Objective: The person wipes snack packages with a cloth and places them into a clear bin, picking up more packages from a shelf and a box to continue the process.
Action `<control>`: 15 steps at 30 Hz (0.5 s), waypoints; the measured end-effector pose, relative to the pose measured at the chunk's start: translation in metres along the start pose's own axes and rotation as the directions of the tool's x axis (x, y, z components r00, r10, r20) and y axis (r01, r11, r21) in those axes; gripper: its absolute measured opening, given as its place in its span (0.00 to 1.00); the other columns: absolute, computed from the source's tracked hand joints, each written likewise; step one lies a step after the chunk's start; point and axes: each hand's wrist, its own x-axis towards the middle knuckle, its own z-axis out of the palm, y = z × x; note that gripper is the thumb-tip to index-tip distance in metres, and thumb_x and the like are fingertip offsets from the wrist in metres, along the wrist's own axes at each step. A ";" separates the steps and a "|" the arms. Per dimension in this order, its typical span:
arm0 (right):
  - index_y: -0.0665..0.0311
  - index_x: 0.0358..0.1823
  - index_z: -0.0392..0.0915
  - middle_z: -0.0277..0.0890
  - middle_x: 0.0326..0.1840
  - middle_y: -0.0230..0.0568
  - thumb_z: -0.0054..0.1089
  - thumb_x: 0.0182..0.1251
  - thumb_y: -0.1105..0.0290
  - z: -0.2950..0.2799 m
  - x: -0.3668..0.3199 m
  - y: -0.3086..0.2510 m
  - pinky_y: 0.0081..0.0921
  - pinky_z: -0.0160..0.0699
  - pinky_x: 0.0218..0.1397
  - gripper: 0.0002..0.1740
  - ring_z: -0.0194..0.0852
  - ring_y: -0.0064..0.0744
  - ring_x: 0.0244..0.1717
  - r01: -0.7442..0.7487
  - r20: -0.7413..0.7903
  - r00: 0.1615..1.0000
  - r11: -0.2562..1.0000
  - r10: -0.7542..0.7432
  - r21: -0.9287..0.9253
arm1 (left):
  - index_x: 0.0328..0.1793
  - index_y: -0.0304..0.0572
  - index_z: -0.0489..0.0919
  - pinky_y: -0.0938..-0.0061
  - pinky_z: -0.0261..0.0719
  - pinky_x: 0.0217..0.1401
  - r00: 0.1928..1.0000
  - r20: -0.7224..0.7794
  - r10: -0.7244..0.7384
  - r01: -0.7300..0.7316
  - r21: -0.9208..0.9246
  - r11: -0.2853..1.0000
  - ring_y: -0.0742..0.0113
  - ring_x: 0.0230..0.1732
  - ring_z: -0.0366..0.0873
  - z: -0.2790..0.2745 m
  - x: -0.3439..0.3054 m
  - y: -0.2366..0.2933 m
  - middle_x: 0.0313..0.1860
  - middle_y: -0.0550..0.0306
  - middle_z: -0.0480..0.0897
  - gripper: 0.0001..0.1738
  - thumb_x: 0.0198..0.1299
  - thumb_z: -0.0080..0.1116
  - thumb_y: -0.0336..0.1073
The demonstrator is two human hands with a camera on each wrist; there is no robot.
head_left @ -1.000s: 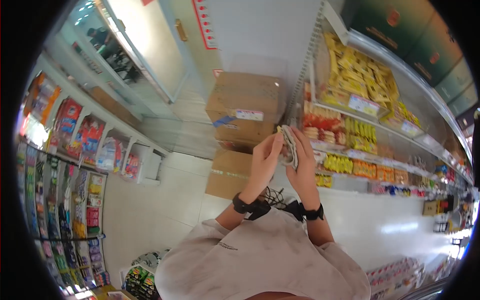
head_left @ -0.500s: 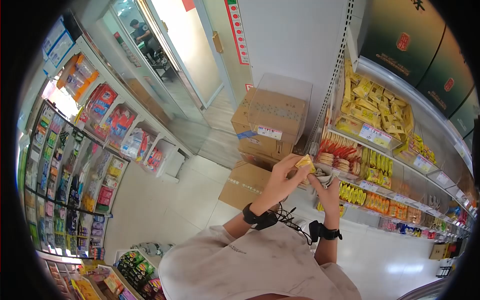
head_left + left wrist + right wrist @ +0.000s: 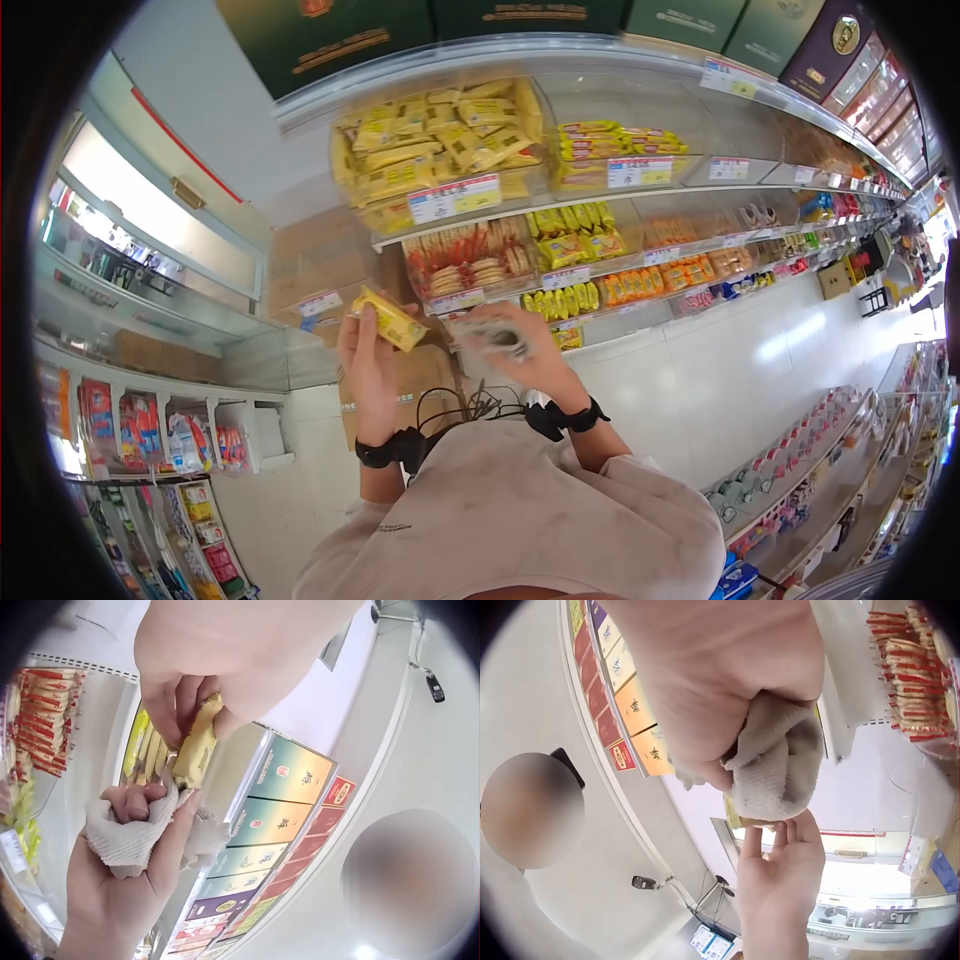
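In the head view my left hand [image 3: 368, 370] pinches a small yellow wrapped snack packet [image 3: 392, 322] between thumb and fingers. Crumpled in my right hand [image 3: 548, 362] is a grey-white cloth [image 3: 490, 336], blurred there by motion. The left wrist view has the packet [image 3: 196, 750] held from above, with the cloth [image 3: 129, 834] close against its lower end. From the right wrist, the bunched cloth [image 3: 780, 761] hides most of the packet; only a yellow edge [image 3: 733, 814] shows beside the left hand's fingertips [image 3: 751, 844].
Ahead stands a shelf with a clear bin of yellow packets [image 3: 440, 140], red-and-white wrapped biscuits [image 3: 470, 262] and green packets [image 3: 575, 235]. Green boxes [image 3: 530, 15] line the top. Cardboard boxes [image 3: 320, 265] stand at the left, and another shelf [image 3: 790, 480] runs along the right.
The head view has swung right toward the shelf. Both hands were together at the cloth; now they are apart in the head view, packet in the left and cloth in the right.
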 end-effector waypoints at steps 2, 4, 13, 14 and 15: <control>0.64 0.60 0.78 0.81 0.55 0.40 0.68 0.65 0.75 -0.027 -0.005 -0.003 0.31 0.78 0.63 0.21 0.78 0.33 0.59 0.041 -0.227 0.974 0.998 -0.030 0.043 | 0.63 0.32 0.75 0.60 0.84 0.61 0.999 -0.015 0.035 -0.034 0.060 0.998 0.48 0.50 0.87 0.005 0.003 -0.003 0.59 0.46 0.82 0.17 0.79 0.51 0.38; 0.62 0.70 0.71 0.75 0.66 0.40 0.63 0.73 0.67 -0.063 -0.011 0.006 0.35 0.75 0.66 0.26 0.76 0.35 0.64 0.058 -0.457 0.888 0.972 0.055 0.229 | 0.62 0.32 0.75 0.61 0.83 0.60 0.998 -0.036 0.048 -0.044 0.108 0.993 0.49 0.51 0.87 0.010 0.002 -0.003 0.56 0.47 0.82 0.17 0.79 0.50 0.40; 0.67 0.60 0.77 0.78 0.62 0.44 0.68 0.68 0.77 -0.161 0.040 -0.065 0.35 0.72 0.70 0.20 0.75 0.39 0.65 0.066 -0.654 0.465 0.760 -0.597 -0.647 | 0.70 0.33 0.71 0.69 0.81 0.53 0.988 -0.121 0.094 -0.055 0.291 0.955 0.60 0.45 0.84 -0.008 -0.008 -0.014 0.44 0.53 0.81 0.21 0.77 0.53 0.36; 0.67 0.60 0.77 0.78 0.61 0.43 0.68 0.69 0.75 -0.162 0.050 -0.080 0.35 0.73 0.68 0.19 0.76 0.37 0.63 0.319 -0.818 0.394 0.897 -0.419 -0.306 | 0.71 0.33 0.70 0.69 0.81 0.52 0.987 -0.128 0.101 -0.061 0.285 0.956 0.61 0.45 0.84 -0.006 -0.008 -0.010 0.44 0.54 0.81 0.22 0.77 0.53 0.35; 0.67 0.60 0.77 0.79 0.60 0.42 0.67 0.70 0.74 -0.166 0.056 -0.086 0.34 0.74 0.67 0.18 0.77 0.35 0.62 0.551 -0.905 0.384 0.832 -0.182 0.067 | 0.72 0.33 0.69 0.69 0.81 0.52 0.985 -0.136 0.104 -0.063 0.281 0.958 0.61 0.45 0.84 -0.007 -0.008 -0.006 0.43 0.54 0.80 0.23 0.76 0.53 0.34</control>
